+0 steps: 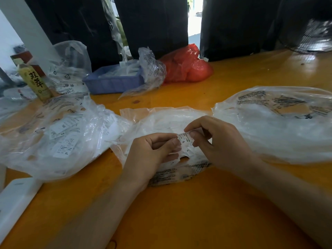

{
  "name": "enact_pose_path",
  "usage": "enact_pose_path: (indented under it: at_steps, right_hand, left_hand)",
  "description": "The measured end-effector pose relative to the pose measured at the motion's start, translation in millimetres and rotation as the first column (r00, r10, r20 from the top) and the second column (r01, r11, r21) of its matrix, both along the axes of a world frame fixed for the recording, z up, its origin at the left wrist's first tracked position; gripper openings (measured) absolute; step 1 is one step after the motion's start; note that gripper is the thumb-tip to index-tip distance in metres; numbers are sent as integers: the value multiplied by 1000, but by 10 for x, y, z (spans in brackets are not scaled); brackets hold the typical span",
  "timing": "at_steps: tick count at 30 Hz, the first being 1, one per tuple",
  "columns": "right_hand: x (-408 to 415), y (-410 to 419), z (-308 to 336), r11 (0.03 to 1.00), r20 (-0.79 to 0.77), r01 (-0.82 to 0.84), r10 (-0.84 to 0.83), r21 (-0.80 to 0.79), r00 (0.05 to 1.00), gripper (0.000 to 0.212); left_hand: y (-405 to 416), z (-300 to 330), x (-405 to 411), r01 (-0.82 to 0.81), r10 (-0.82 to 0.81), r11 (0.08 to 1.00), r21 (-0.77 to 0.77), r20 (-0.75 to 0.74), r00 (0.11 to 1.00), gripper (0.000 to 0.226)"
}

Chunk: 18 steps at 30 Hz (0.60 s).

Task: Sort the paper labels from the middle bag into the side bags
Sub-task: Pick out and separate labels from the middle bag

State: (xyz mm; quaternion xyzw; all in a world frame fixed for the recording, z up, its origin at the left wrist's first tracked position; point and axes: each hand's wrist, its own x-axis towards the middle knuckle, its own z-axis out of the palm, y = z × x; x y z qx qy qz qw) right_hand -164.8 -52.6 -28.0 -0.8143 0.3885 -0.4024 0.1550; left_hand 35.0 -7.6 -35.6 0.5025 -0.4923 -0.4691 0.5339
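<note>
While both hands work over the middle bag [161, 121], a paper label [185, 139] marked S is held between them: the left hand [152, 151] pinches its left end, the right hand [219, 141] pinches its right end, each grip grasping the label. More labels lie in the middle bag beneath. Left bag [53, 139] holds labels marked XS and XL; right bag [280, 126] lies just beside the middle one. All rest on the orange counter [179, 212]. Far left: a bottle [34, 80], a blue tray [113, 81], a red bag [186, 65].
</note>
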Motion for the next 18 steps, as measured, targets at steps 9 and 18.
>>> enact_pose_path:
  at_steps: [9,18]
  right_hand:
    - [-4,-1,-14,998,-14,-36,37,53,999,28]
    - [18,-5,10,962,348,-59,-39,266,937,25]
  left_hand:
    - [17,3,-2,10,-8,1000,-23,106,994,27]
    - [34,38,-14,-46,52,998,-52,112,992,30]
